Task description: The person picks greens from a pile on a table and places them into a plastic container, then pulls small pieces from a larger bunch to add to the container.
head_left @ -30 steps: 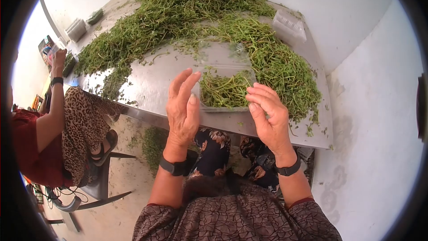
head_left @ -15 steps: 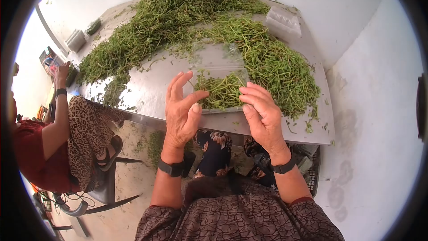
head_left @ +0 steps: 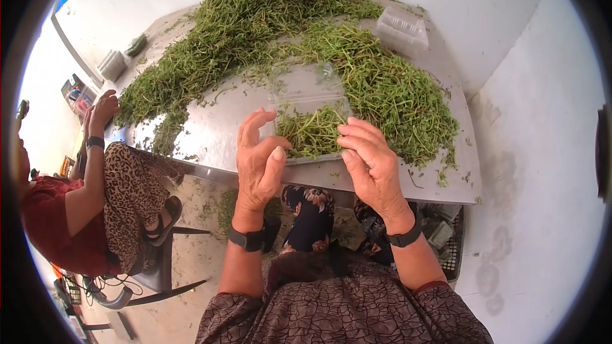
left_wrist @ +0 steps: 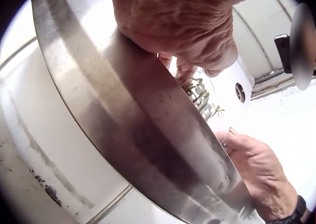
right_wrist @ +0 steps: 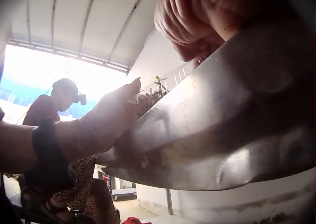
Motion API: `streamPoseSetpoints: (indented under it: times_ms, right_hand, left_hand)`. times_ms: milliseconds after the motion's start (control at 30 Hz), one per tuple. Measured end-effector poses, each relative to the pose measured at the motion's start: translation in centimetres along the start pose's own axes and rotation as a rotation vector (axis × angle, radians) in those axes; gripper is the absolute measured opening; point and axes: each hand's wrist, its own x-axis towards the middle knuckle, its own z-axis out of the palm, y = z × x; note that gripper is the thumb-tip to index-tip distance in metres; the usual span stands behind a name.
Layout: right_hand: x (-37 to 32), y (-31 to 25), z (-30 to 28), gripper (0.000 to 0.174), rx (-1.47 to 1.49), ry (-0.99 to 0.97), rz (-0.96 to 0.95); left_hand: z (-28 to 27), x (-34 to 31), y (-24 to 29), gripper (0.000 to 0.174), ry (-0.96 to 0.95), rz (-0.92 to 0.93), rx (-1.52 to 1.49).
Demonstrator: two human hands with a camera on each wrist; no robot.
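An open clear plastic box (head_left: 312, 158) lies near the table's front edge, its lid (head_left: 306, 86) folded back, with green stems (head_left: 309, 130) inside. At the box's left side is the left hand (head_left: 257, 165), its fingers bent loosely and their tips by the stems. The right hand (head_left: 373, 165) stands at the right side, fingers together and slightly bent, the fingertips at the box's edge. In the left wrist view the right hand (left_wrist: 261, 174) shows beyond the metal table edge. The right wrist view shows the left hand (right_wrist: 111, 115) beside the stems.
A large heap of greens (head_left: 255, 19) spreads over the metal table (head_left: 223, 111), extending down the right side. Clear stacked boxes (head_left: 403, 28) stand at the back right, others (head_left: 113, 65) at the left. A person in red (head_left: 60, 229) sits at the left. A crate (head_left: 454, 242) stands below.
The left fingers have moved inward from raised to bent over the box's left side. The right hand has shifted slightly left. The seated person's hands have come lower.
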Motion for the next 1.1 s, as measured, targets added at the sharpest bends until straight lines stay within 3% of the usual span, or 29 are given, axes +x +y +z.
streamPoseSetpoints:
  times_ms: [67,133,233,567,633,1100]
  right_hand:
    - [-0.02,0.00,0.01,0.015,-0.001,0.001,-0.004]
    - [-0.02,-0.11,0.00,0.015,0.005,0.008,0.002]
    - [-0.07,0.00,0.03,0.016,0.001,0.007,-0.002]
    - [-0.11,-0.02,-0.08,0.016,0.003,-0.001,-0.010]
    - [-0.10,-0.12,-0.07,0.015,0.002,0.000,-0.006]
    - [-0.01,-0.38,-0.10,0.017,-0.013,0.005,-0.017]
  left_hand:
    - [0.01,-0.03,0.15,0.051,-0.014,0.009,0.021]
    - [0.30,-0.04,0.57,0.048,0.117,-0.023,-0.076]
    - [0.39,-0.16,-0.14,0.054,0.156,-0.035,-0.092]
    - [0.26,-0.22,-0.27,0.059,0.089,-0.031,-0.017]
    - [0.36,-0.03,-0.10,0.051,0.104,0.018,0.050]
    - [0.45,0.05,0.18,0.049,0.071,0.023,0.074]
